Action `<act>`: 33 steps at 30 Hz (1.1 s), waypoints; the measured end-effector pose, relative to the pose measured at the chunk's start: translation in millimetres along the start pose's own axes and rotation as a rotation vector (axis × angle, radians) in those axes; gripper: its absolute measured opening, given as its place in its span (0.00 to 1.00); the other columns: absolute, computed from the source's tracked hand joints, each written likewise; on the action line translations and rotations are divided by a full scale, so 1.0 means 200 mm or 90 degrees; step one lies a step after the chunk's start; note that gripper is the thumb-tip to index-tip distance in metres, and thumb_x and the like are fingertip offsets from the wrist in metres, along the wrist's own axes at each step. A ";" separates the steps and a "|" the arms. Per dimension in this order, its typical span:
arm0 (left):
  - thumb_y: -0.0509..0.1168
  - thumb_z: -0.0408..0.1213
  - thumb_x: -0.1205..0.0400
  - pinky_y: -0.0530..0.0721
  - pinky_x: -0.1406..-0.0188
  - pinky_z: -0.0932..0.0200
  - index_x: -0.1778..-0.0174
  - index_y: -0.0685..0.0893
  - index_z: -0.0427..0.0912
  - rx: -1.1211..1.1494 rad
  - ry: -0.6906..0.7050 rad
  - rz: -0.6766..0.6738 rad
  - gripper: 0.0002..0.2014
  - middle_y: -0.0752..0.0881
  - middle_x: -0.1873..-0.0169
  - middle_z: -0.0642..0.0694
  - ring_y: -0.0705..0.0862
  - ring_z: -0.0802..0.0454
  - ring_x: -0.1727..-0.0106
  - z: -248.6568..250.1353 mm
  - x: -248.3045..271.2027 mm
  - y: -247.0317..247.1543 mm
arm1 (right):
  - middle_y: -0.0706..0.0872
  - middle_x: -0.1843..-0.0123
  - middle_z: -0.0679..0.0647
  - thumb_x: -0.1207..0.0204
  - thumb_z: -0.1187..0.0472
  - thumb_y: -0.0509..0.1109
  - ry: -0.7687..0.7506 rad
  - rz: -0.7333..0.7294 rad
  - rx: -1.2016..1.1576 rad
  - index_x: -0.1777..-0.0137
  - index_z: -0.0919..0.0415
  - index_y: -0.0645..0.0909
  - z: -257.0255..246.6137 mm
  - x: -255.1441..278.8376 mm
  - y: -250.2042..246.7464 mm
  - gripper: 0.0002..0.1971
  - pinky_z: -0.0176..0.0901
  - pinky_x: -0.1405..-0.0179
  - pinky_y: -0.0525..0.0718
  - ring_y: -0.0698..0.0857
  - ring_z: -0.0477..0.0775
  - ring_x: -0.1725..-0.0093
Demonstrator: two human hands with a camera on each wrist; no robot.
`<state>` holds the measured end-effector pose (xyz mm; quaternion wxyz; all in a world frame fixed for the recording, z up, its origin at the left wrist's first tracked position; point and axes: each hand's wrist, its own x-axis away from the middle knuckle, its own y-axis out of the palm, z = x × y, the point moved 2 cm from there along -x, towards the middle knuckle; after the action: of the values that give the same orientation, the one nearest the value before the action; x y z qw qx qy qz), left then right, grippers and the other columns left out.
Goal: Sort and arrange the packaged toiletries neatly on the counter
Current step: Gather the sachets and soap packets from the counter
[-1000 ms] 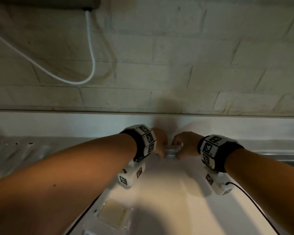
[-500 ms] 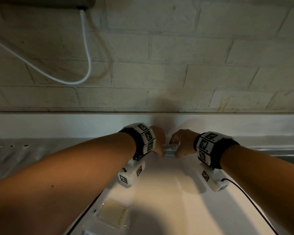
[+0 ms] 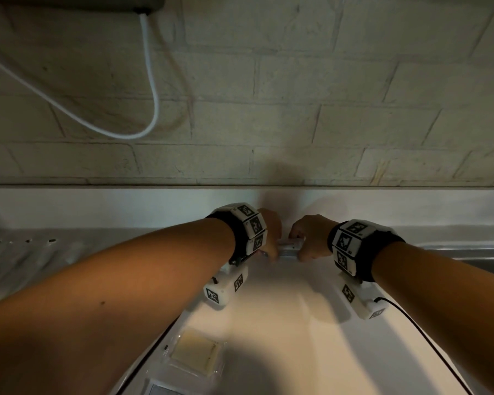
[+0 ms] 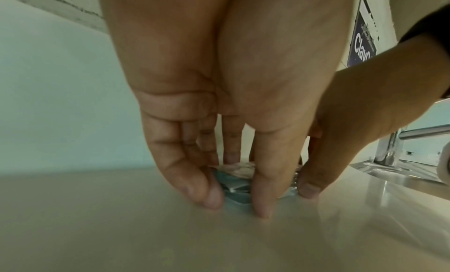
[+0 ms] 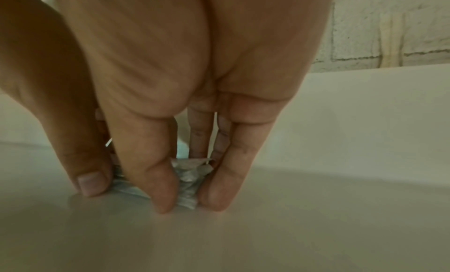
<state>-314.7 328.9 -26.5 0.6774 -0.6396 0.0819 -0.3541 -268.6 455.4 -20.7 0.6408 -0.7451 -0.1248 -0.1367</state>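
Packets sit at the centre of the head view, close under the white backsplash [image 3: 126, 206] — a tidy spot at the rear of the counter [image 3: 283, 309], which looks like why both hands work there. Left of centre, the left hand [image 3: 270, 238] comes down on one end of the stack [image 3: 290, 248]; in its wrist view thumb and fingers [image 4: 212, 197] curl round the crinkled wrappers [image 4: 233, 187], tips touching the counter, clasping rather than lifting. Right of centre, the right hand [image 3: 311, 238] does likewise at the other end — thumb and fingers [image 5: 163, 191] pinch the foil edges [image 5: 187, 181]. My guess: squaring the stack. At lower left of the head view another packet [image 3: 196, 354] lies well apart, apparently still to be sorted.
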 end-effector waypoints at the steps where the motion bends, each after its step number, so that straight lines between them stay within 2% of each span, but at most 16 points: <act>1: 0.80 0.48 0.32 0.91 0.51 0.48 0.41 0.88 0.43 -0.002 -0.002 -0.001 0.24 0.91 0.51 0.44 0.91 0.47 0.54 0.00 0.01 0.00 | 0.84 0.38 0.55 0.35 0.61 0.78 -0.001 -0.001 0.001 0.36 0.55 0.82 0.00 0.00 0.00 0.25 0.39 0.58 0.79 0.82 0.51 0.50; 4: 0.79 0.48 0.32 0.91 0.50 0.48 0.39 0.86 0.44 -0.004 -0.001 0.001 0.26 0.89 0.48 0.44 0.91 0.46 0.53 0.00 0.02 -0.01 | 0.82 0.37 0.55 0.34 0.61 0.77 -0.001 -0.003 0.000 0.34 0.55 0.81 0.00 0.00 0.00 0.26 0.38 0.57 0.79 0.80 0.50 0.51; 7: 0.79 0.47 0.29 0.89 0.47 0.53 0.34 0.83 0.42 -0.005 0.010 0.005 0.29 0.87 0.44 0.43 0.88 0.46 0.53 0.02 0.03 -0.01 | 0.81 0.35 0.54 0.34 0.60 0.77 -0.001 0.002 0.006 0.32 0.55 0.78 0.00 0.01 0.00 0.28 0.39 0.55 0.80 0.79 0.51 0.50; 10: 0.79 0.48 0.29 0.84 0.50 0.56 0.28 0.78 0.43 0.003 0.015 0.014 0.34 0.85 0.39 0.44 0.81 0.51 0.56 0.02 0.04 -0.01 | 0.80 0.34 0.54 0.34 0.60 0.78 0.010 0.005 -0.020 0.29 0.54 0.75 0.01 0.01 0.01 0.32 0.42 0.49 0.85 0.81 0.53 0.46; 12: 0.79 0.49 0.30 0.83 0.52 0.56 0.25 0.75 0.45 0.006 0.008 0.017 0.37 0.82 0.35 0.45 0.81 0.51 0.54 0.00 0.05 -0.02 | 0.80 0.33 0.54 0.34 0.61 0.78 0.014 0.005 -0.039 0.27 0.53 0.72 0.02 0.02 0.01 0.34 0.42 0.48 0.85 0.82 0.54 0.43; 14: 0.79 0.50 0.30 0.83 0.48 0.55 0.23 0.73 0.46 0.010 -0.007 0.021 0.40 0.79 0.31 0.45 0.84 0.47 0.44 -0.02 0.07 -0.04 | 0.78 0.30 0.54 0.34 0.60 0.79 0.012 0.009 -0.047 0.24 0.52 0.69 0.02 0.03 0.01 0.37 0.42 0.49 0.81 0.81 0.55 0.37; 16: 0.79 0.50 0.29 0.80 0.40 0.53 0.21 0.71 0.45 0.011 -0.017 0.035 0.41 0.77 0.27 0.44 0.80 0.46 0.32 -0.03 0.10 -0.07 | 0.76 0.28 0.55 0.34 0.60 0.79 0.012 0.019 -0.058 0.22 0.51 0.66 0.02 0.06 -0.01 0.40 0.42 0.48 0.78 0.79 0.56 0.33; 19: 0.78 0.50 0.27 0.75 0.34 0.54 0.22 0.71 0.43 0.028 -0.023 0.075 0.39 0.76 0.26 0.43 0.75 0.44 0.27 -0.04 0.21 -0.11 | 0.73 0.27 0.57 0.33 0.57 0.80 0.008 0.058 -0.048 0.20 0.52 0.62 0.00 0.15 -0.04 0.43 0.47 0.37 0.77 0.76 0.58 0.30; 23: 0.76 0.48 0.24 0.78 0.40 0.55 0.33 0.80 0.40 0.077 -0.012 0.145 0.26 0.84 0.36 0.42 0.81 0.43 0.35 -0.04 0.49 -0.13 | 0.74 0.26 0.58 0.27 0.55 0.76 -0.028 0.093 -0.066 0.22 0.55 0.66 -0.09 0.36 -0.06 0.35 0.45 0.33 0.73 0.75 0.58 0.29; 26: 0.69 0.41 0.19 0.76 0.45 0.62 0.36 0.83 0.41 0.090 0.006 0.128 0.16 0.85 0.37 0.43 0.83 0.46 0.37 -0.05 0.75 -0.05 | 0.78 0.28 0.54 0.25 0.52 0.73 -0.070 0.070 -0.052 0.26 0.55 0.71 -0.19 0.60 -0.01 0.29 0.42 0.34 0.73 0.78 0.56 0.31; 30: 0.66 0.41 0.16 0.71 0.38 0.66 0.23 0.76 0.46 0.095 0.000 -0.003 0.23 0.79 0.26 0.49 0.78 0.49 0.28 -0.11 1.06 0.22 | 0.81 0.33 0.48 0.29 0.45 0.76 -0.092 -0.035 -0.066 0.28 0.50 0.73 -0.30 0.95 0.20 0.30 0.42 0.40 0.77 0.79 0.49 0.44; 33: 0.67 0.45 0.17 0.71 0.29 0.58 0.21 0.74 0.48 0.033 -0.005 -0.006 0.26 0.76 0.25 0.47 0.75 0.48 0.26 -0.15 1.16 0.38 | 0.79 0.34 0.46 0.39 0.37 0.79 -0.060 -0.109 -0.040 0.27 0.49 0.72 -0.35 1.13 0.38 0.40 0.44 0.37 0.79 0.79 0.49 0.40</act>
<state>-132.3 164.6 -22.3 0.6925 -0.6234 0.0668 -0.3567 -33.5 378.1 2.2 0.5966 -0.7570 -0.2136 -0.1594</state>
